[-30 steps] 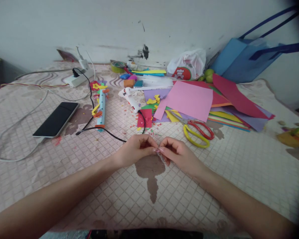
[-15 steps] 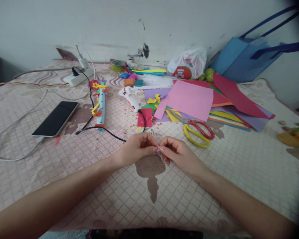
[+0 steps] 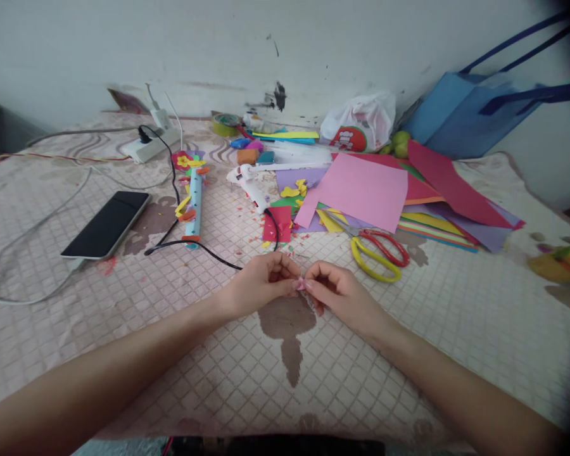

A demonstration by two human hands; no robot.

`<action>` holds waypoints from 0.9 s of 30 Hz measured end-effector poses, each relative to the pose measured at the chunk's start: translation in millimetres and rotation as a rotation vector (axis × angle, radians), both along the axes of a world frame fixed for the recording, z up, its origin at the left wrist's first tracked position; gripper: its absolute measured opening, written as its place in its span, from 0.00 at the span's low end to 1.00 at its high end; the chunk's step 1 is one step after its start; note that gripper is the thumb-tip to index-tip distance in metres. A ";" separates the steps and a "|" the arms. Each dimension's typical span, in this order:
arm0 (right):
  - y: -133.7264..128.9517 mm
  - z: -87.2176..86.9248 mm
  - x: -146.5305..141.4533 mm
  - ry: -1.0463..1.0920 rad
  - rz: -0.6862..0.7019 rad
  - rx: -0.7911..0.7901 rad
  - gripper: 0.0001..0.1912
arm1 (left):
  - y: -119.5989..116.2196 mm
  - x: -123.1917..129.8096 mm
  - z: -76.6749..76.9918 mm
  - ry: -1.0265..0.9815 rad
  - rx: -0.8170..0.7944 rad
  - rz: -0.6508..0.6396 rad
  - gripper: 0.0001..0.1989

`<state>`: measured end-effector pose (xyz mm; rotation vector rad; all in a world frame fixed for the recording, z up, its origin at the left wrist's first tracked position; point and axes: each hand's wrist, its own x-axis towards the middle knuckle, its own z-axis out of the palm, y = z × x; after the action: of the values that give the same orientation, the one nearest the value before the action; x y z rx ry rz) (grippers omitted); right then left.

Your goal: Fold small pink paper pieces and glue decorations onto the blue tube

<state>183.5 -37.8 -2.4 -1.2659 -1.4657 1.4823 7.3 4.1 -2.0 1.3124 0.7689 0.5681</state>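
A small pink paper piece (image 3: 301, 284) is pinched between the fingertips of both hands above the patterned tablecloth (image 3: 209, 367). My left hand (image 3: 261, 285) grips its left side with thumb and forefinger, the other fingers curled. From the right, my right hand (image 3: 342, 291) pinches the same piece. The fingers cover much of it, so its exact shape is hard to make out. Just beyond the right hand lie scissors (image 3: 375, 258) with a yellow and a red handle. A white glue gun (image 3: 253, 192) rests farther back.
Coloured paper sheets (image 3: 365, 190) are piled at the back right, before a blue bag (image 3: 460, 114). A decorated light-blue stick (image 3: 196, 202) stands left of the glue gun's black cord. A phone (image 3: 107, 226) on a charging cable and a power strip (image 3: 152, 144) occupy the left.
Both hands stay in nearly the same place, still pinching the pink paper. A little more of its pink surface shows between the fingertips. The view has shifted very slightly.
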 end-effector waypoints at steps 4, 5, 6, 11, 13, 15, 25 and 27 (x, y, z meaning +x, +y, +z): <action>-0.8 0.9 -1.6 -0.024 -0.016 0.001 0.08 | -0.9 0.7 0.1 -0.019 -0.008 0.012 0.11; -0.9 0.9 -2.0 -0.034 -0.019 0.004 0.08 | -1.2 0.8 0.2 -0.020 -0.009 0.015 0.11; -0.9 0.8 -2.4 -0.043 -0.021 0.007 0.08 | -1.5 1.0 0.5 -0.020 -0.009 0.020 0.11; -0.4 1.4 -3.2 -0.044 -0.021 0.004 0.08 | -3.1 2.0 1.4 -0.016 -0.007 0.046 0.11; -0.7 2.9 -3.2 -0.034 -0.014 -0.006 0.08 | -3.2 2.1 1.0 -0.009 -0.002 0.047 0.11; -1.2 4.3 -3.3 -0.024 -0.009 -0.022 0.09 | -3.0 2.0 0.3 -0.005 0.006 0.048 0.11; -0.9 -1.7 -3.0 -0.021 -0.007 -0.016 0.08 | -1.7 1.0 -1.6 -0.006 0.017 0.041 0.11; -0.5 -2.2 -2.4 -0.019 -0.005 -0.011 0.08 | -0.5 0.1 -1.7 -0.017 0.017 0.013 0.10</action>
<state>181.2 -38.3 -4.6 -1.2930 -1.4667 1.4810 7.5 3.6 -3.6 1.3173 0.7606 0.5968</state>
